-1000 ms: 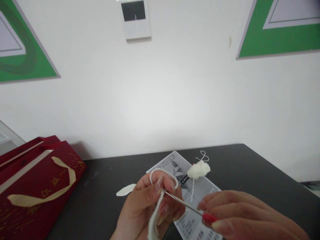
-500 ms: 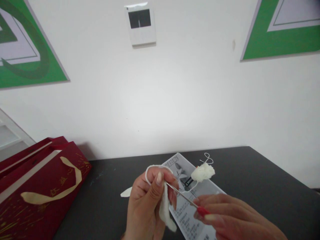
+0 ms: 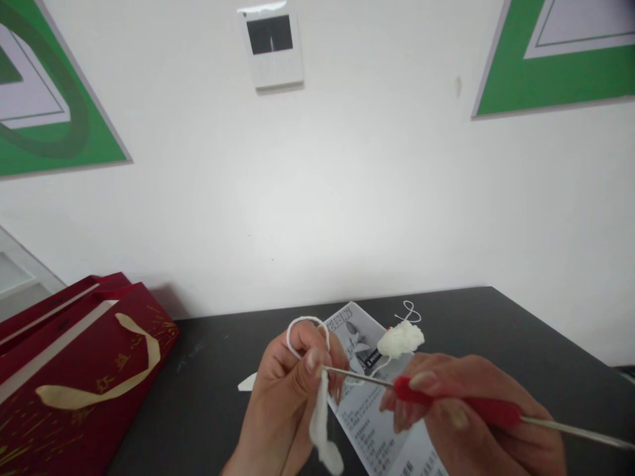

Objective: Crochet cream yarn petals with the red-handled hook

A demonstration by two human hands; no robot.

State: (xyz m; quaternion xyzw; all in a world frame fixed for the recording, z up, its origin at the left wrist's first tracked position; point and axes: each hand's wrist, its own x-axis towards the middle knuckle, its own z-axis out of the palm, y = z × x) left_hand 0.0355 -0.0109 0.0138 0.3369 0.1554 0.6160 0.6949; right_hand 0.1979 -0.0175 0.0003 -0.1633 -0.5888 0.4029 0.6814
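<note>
My left hand [image 3: 292, 390] pinches a narrow white crochet piece [image 3: 322, 426] at its top, and the rest of it hangs below the fingers. A loop of white yarn [image 3: 296, 322] runs over the left forefinger. My right hand [image 3: 476, 410] is closed around the red grip of a crochet hook [image 3: 481, 406]. Its thin metal shaft points left and its tip meets the work at the left thumb; whether the tip is through a stitch is hidden. A ball of white yarn [image 3: 401, 338] lies behind the hands, with a strand running toward them.
A printed sheet [image 3: 370, 423] lies under the hands on the dark table [image 3: 208, 396]. Dark red gift bags [image 3: 99, 357] with a cream ribbon handle stand at the left. Behind my left hand lies a pointed white piece [image 3: 247, 382]. A white wall rises behind the table.
My right hand has turned and moved up, so the hook lies flatter and its red grip and rear shaft now show. The yarn loop stands higher over the left forefinger.
</note>
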